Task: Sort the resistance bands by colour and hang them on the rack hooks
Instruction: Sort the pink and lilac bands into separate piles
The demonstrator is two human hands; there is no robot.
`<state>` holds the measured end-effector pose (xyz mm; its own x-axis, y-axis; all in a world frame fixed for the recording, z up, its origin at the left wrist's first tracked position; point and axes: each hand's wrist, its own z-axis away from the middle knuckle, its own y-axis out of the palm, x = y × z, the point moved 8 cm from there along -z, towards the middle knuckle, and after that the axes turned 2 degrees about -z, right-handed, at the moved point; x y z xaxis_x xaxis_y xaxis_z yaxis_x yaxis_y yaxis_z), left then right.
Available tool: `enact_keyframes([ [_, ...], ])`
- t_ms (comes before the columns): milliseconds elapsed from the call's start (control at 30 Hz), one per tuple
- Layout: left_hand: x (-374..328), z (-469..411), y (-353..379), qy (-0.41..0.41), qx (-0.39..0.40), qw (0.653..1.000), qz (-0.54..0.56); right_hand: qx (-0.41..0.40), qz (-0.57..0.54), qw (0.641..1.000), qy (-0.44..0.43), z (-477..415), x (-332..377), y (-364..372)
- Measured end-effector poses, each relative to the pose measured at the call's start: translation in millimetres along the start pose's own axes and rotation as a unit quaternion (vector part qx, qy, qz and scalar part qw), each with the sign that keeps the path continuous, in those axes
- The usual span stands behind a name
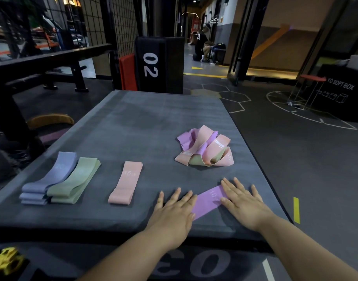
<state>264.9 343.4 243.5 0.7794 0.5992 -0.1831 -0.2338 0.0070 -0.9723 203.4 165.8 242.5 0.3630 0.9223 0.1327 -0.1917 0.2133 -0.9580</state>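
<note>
The left hand point(174, 207) and right hand point(243, 201) lie flat, fingers straight, pressing the ends of a purple band point(208, 201) near the box's point(143, 128) front edge. A blue stack point(48, 179), green stack point(72, 181) and pink stack point(126, 183) lie leftward, and a tangled heap point(204, 149) lies behind the hands.

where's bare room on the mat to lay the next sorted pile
Bare mat lies between the green stack and the pink stack, and across the far half behind every pile. Crowded near right: left hand and right hand press the purple band, tangled pile just beyond.
</note>
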Motion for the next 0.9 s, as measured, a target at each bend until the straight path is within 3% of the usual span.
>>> enact_keyframes([
  [167,0,0,-4,-0.005,-0.011,0.999,0.031,-0.028,-0.043,0.999,0.017,-2,-3,-3],
  [333,3,1,-17,-0.026,-0.074,0.99,0.12,-0.103,-0.077,0.991,0.042,-7,-13,-10],
  [600,17,2,-32,-0.056,-0.169,0.975,0.136,-0.147,-0.114,0.979,0.077,-4,-16,-19],
  [900,23,0,-36,-0.103,-0.159,0.974,0.127,-0.189,-0.151,0.961,0.135,4,-23,-28],
])
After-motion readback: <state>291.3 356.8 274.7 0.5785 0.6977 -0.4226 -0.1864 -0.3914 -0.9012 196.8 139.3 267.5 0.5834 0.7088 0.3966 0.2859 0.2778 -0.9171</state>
